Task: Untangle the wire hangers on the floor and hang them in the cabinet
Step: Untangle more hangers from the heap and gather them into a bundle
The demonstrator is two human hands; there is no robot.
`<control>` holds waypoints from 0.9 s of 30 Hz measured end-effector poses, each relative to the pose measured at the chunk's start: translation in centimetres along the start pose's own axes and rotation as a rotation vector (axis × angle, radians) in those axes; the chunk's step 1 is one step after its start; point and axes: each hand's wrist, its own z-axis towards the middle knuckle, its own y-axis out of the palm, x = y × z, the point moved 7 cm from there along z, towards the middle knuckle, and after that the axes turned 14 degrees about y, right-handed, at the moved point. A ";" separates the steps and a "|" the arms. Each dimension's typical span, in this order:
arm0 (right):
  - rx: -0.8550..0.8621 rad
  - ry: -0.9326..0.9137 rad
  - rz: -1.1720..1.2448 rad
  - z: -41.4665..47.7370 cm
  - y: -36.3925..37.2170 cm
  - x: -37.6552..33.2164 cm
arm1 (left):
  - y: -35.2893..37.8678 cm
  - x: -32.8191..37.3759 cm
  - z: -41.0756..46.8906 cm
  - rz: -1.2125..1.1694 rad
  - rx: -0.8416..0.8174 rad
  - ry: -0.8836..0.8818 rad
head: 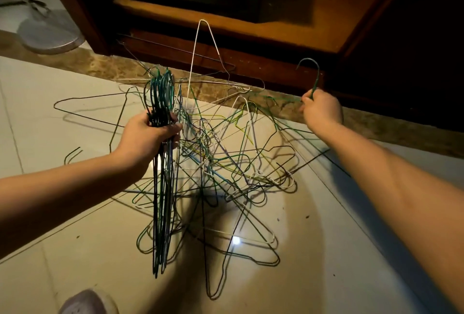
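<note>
Here, by size:

- Floor (326, 251): pale glossy tile, hard. Wire should slide freely on it.
- Cabinet (251, 62): dark polished wood, standing just behind the pile.
- Tangle (226, 163): many thin wire hangers in green, black, white and yellow, interlocked on the floor against the cabinet's base. 1 white hanger (200, 50) juts upward. Judged light and springy, stiff enough to keep shape yet bendable. The hooks snag their neighbours, so each hanger is best taken at the neck and drawn out along its own plane.
- Bundle (160, 188): sorted hangers, mostly green and dark, hooks up, hanging above the floor. The left hand (150, 135) is wrapped round the necks.
- Green hanger (316, 75): coated wire, hook up, its body trailing into the tangle. The right hand (322, 111) clasps its twisted neck.
</note>
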 end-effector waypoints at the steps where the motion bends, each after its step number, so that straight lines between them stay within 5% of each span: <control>1: 0.000 0.003 0.003 0.1 -0.1 0.3 | 0.1 -0.1 0.0 0.002 0.002 -0.001; 13: -0.116 0.160 0.129 0.2 -1.8 2.0 | 2.2 1.0 -1.3 0.000 -0.067 0.025; 22: -0.576 0.493 0.727 -4.1 -1.0 4.6 | 3.6 2.3 -2.7 -0.020 -0.077 0.035; 27: -0.597 0.563 0.841 -4.1 -0.4 7.3 | 4.0 1.9 -3.0 -0.020 -0.109 0.018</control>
